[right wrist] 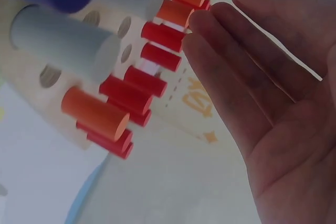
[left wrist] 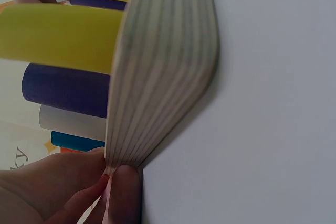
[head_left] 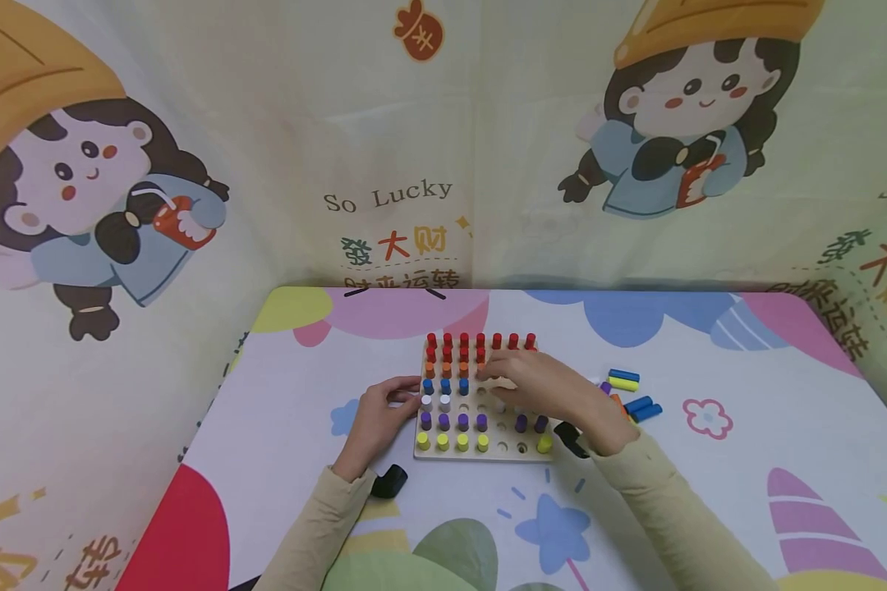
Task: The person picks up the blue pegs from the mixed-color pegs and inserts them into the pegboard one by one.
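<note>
A wooden pegboard [head_left: 488,455] lies on the table, with rows of red pegs [head_left: 480,341], orange, blue, white, purple and yellow pegs [head_left: 451,442] standing in it and several holes bare. My left hand [head_left: 383,410] pinches the board's left edge [left wrist: 163,77] between thumb [left wrist: 123,192] and finger, beside yellow [left wrist: 58,35] and purple pegs [left wrist: 63,90]. My right hand [head_left: 540,386] hovers over the middle of the board. Its fingers [right wrist: 226,61] are straight, with the tips at the red [right wrist: 126,93] and orange pegs [right wrist: 176,11]. Nothing shows in its palm.
Loose pegs lie on the table right of the board: a blue and yellow pair [head_left: 624,379] and two blue ones [head_left: 643,408]. A cartoon-printed cloth backdrop [head_left: 414,164] walls in the table at the back and sides. The table's left edge [head_left: 214,394] is close.
</note>
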`<state>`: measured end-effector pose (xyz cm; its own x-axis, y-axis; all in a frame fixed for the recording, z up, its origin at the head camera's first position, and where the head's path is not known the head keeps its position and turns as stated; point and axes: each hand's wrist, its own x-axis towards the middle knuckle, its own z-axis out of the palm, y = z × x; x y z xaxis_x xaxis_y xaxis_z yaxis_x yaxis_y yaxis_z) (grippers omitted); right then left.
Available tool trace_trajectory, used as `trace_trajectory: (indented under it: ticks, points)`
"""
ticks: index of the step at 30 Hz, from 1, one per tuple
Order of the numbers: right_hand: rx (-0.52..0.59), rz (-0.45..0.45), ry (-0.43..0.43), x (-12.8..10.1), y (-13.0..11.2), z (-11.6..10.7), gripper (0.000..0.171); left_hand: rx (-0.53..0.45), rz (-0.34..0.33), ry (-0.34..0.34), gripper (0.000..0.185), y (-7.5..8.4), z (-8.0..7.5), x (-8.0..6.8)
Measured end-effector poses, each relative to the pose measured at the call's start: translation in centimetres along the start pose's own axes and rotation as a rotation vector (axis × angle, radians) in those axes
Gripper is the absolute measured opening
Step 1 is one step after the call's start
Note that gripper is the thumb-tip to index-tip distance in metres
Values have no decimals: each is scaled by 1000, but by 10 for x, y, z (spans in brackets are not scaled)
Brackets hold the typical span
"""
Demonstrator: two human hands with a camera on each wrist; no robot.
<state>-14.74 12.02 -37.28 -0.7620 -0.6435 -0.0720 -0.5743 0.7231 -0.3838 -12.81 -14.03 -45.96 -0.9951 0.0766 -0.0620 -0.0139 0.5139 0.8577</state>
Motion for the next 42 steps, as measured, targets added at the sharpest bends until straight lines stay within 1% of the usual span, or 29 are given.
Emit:
trace_trajectory:
  ticks: [5, 12, 19, 23, 34, 42]
  points:
    - [22, 19, 14, -10, 3, -1, 26, -1, -4, 0, 32, 0, 0, 0]
    - [-1, -3, 50, -22, 9, -1, 23, 6, -13, -1, 32, -1, 1, 1]
    - [20, 41, 69, -34, 15, -1, 24, 6, -17, -4, 32, -2, 2, 1]
    - [21, 41, 93, -43, 21, 0, 24, 5, -20, -5, 32, -2, 3, 1]
    - [3, 34, 163, -61, 34, 2, 25, 9, -22, 1, 31, -1, 3, 0]
    - [-30, 52, 181, -71, 41, 4, 20, 13, -31, -2, 31, 1, 2, 0]
